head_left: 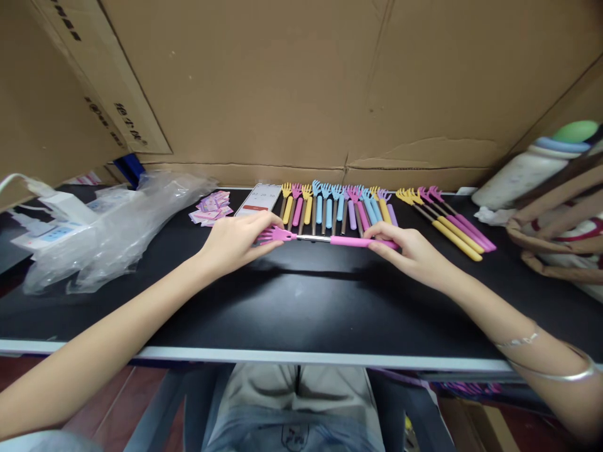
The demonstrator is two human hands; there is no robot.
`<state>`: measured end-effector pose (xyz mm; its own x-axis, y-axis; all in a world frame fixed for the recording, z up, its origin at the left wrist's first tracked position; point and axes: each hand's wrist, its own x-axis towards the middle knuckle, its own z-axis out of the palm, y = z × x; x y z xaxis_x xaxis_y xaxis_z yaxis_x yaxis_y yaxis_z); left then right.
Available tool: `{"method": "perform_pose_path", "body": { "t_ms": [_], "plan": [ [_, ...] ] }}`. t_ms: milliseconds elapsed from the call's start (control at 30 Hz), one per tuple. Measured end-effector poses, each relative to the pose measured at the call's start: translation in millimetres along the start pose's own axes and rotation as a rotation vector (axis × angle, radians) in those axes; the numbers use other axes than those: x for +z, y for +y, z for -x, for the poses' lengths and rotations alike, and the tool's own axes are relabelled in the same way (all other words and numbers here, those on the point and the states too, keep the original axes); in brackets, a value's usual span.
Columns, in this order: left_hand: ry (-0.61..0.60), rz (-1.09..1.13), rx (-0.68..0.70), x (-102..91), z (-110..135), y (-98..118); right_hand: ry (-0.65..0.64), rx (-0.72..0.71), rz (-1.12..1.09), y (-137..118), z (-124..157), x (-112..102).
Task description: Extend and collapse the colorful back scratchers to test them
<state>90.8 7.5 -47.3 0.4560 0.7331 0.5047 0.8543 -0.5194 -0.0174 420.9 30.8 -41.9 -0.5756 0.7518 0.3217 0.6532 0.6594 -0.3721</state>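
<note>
A pink back scratcher (351, 242) with a metal shaft lies level between my two hands, just above the black table, its shadow below it. My left hand (238, 242) is closed around its claw-shaped head, fingers partly covering the prongs. At the other end, my right hand (400, 248) pinches the pink handle between thumb and fingers. Behind it runs a row of back scratchers (328, 210) in yellow, pink, blue and purple, lying side by side. More back scratchers (455, 229), yellow and pink, lie slanted to the right of my right hand.
Small printed cards (211, 208) lie in a pile beside a phone (259, 199) displaying digits. Clear plastic bags (113, 238) and a power strip (61, 229) are at left. A bottle (527, 169) and a brown bag (556, 220) stand at right. A cardboard wall (264, 81) closes off the back.
</note>
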Motion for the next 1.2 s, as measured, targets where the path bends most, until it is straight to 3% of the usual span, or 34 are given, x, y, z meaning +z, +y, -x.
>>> {"method": "perform_pose_path", "body": {
  "t_ms": [400, 733, 967, 1200],
  "plan": [
    [0.022, 0.109, 0.070, 2.7, 2.0, 0.3, -0.042, -0.033, -0.102, -2.7, 0.0, 0.2],
    [0.084, 0.107, 0.059, 7.9, 4.2, -0.1, -0.117, 0.043, -0.275, -4.6, 2.0, 1.6],
    [0.129, 0.101, 0.134, 9.6, 2.1, 3.4, -0.071, 0.007, -0.092, 1.4, -1.1, 1.6],
    [-0.012, 0.131, 0.080, 14.8, 1.4, 10.0, -0.072, 0.008, 0.119, 10.1, -0.4, -2.1]
  ]
}}
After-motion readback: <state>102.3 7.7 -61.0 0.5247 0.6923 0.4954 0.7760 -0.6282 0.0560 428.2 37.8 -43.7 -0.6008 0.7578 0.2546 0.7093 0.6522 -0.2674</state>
